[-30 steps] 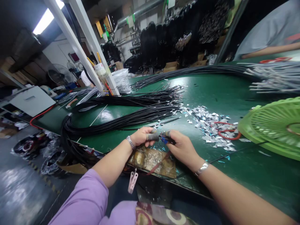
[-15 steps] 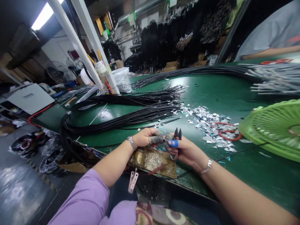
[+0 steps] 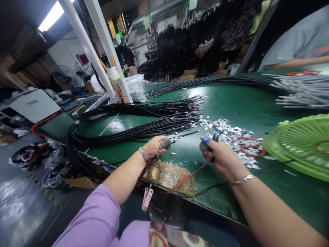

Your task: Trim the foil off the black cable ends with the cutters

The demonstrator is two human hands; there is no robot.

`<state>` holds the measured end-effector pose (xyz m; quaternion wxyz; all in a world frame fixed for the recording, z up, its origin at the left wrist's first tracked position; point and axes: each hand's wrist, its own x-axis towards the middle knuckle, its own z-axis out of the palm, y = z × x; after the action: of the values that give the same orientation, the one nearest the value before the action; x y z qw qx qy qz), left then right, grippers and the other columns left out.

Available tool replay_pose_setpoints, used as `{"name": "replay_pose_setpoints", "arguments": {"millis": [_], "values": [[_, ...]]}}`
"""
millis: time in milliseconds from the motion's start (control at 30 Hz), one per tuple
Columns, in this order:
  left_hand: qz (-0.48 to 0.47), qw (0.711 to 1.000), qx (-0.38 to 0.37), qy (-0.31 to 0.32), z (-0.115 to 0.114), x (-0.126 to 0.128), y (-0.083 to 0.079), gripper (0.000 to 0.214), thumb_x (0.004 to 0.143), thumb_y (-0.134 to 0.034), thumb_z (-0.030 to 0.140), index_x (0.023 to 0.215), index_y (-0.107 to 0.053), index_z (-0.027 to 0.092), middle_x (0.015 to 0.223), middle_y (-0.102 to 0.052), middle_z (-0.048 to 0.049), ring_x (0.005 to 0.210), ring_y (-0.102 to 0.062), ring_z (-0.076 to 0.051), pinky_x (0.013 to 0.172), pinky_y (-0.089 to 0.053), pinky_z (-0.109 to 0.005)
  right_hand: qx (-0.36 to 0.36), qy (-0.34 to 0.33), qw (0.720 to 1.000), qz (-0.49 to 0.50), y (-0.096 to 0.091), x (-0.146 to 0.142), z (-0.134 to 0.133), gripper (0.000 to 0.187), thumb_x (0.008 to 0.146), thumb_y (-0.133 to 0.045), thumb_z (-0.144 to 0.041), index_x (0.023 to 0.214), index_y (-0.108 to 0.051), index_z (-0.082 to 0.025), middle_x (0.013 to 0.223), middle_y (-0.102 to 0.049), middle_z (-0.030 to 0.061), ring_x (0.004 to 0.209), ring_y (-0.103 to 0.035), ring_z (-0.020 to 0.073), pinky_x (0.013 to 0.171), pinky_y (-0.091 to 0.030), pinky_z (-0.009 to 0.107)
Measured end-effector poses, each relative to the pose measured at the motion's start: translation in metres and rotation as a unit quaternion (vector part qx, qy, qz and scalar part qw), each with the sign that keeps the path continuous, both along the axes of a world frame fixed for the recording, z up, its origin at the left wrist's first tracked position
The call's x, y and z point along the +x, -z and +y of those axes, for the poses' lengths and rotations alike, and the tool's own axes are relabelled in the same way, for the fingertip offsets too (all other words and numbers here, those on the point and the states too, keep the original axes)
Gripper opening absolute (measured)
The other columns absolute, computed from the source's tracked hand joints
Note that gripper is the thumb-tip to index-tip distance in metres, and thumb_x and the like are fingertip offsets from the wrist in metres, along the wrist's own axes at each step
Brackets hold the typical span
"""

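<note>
My left hand is closed, with grey-wrapped fingertips pinched together. A dark strand, seemingly a black cable, runs down from under it toward the table edge. To the right, my right hand is closed around black-bladed wire cutters, mostly hidden by the fingers. Blue tape covers a digit of that hand. A red strap stretches from it to the table edge. Below and between the hands lies a tape-covered cardboard piece. Bundles of black cables lie beyond my left hand.
Silver foil scraps and red-handled scissors lie beyond my right hand. A green basket stands at the right, near grey cables. A pink clip hangs at the edge. White posts rise behind. Another person's sleeve shows.
My hands were together and are now apart. My right hand has moved right and slightly up with the wire cutters, and the red strap is drawn out. My left hand has shifted slightly left.
</note>
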<state>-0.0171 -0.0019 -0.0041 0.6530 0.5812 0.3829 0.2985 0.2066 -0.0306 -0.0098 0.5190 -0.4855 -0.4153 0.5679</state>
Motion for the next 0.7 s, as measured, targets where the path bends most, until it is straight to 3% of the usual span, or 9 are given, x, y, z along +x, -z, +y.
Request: {"name": "replay_pose_setpoints", "arguments": {"millis": [200,333,533,700], "values": [[0.029,0.999,-0.024,0.023,0.000,0.003,0.004,0.064,0.049,-0.071,0.073,0.066,-0.049,0.015,0.041,-0.035,0.0101,0.031,-0.023,-0.001,0.033,-0.012,-0.017,0.061,-0.056,0.995,-0.048,0.001,-0.030,-0.015,0.035,0.058,-0.074,-0.047,0.076,-0.060,-0.021,0.058,-0.052,-0.0022,0.046,-0.033,0.0097,0.043,-0.023,0.025],[0.037,0.998,-0.022,0.035,-0.001,0.004,0.002,0.064,0.050,-0.069,0.074,0.066,-0.048,0.016,0.039,-0.034,0.0104,0.030,-0.023,-0.002,0.032,-0.011,-0.017,0.056,-0.053,0.996,-0.036,0.001,-0.033,-0.017,0.036,0.064,-0.069,-0.054,0.070,-0.058,-0.020,0.049,-0.041,-0.0053,0.045,-0.028,0.0095,0.044,-0.021,0.025],[0.052,0.998,-0.019,0.037,-0.003,0.006,-0.003,0.063,0.049,-0.071,0.073,0.064,-0.045,0.017,0.036,-0.034,0.0101,0.029,-0.023,-0.002,0.032,-0.011,-0.018,0.009,-0.075,0.997,0.023,0.002,-0.039,-0.018,0.048,0.058,-0.072,-0.062,0.073,-0.058,-0.018,0.057,-0.052,-0.0027,0.045,-0.029,0.0070,0.043,-0.018,0.023],[0.054,0.997,-0.007,0.050,-0.004,0.006,-0.004,0.062,0.052,-0.069,0.073,0.064,-0.045,0.017,0.036,-0.034,0.0099,0.030,-0.023,-0.002,0.032,-0.011,-0.018,-0.003,-0.085,0.995,0.049,0.001,-0.041,-0.019,0.045,0.052,-0.081,-0.051,0.071,-0.059,-0.018,0.055,-0.050,-0.0045,0.044,-0.030,0.0061,0.042,-0.020,0.023]]}}
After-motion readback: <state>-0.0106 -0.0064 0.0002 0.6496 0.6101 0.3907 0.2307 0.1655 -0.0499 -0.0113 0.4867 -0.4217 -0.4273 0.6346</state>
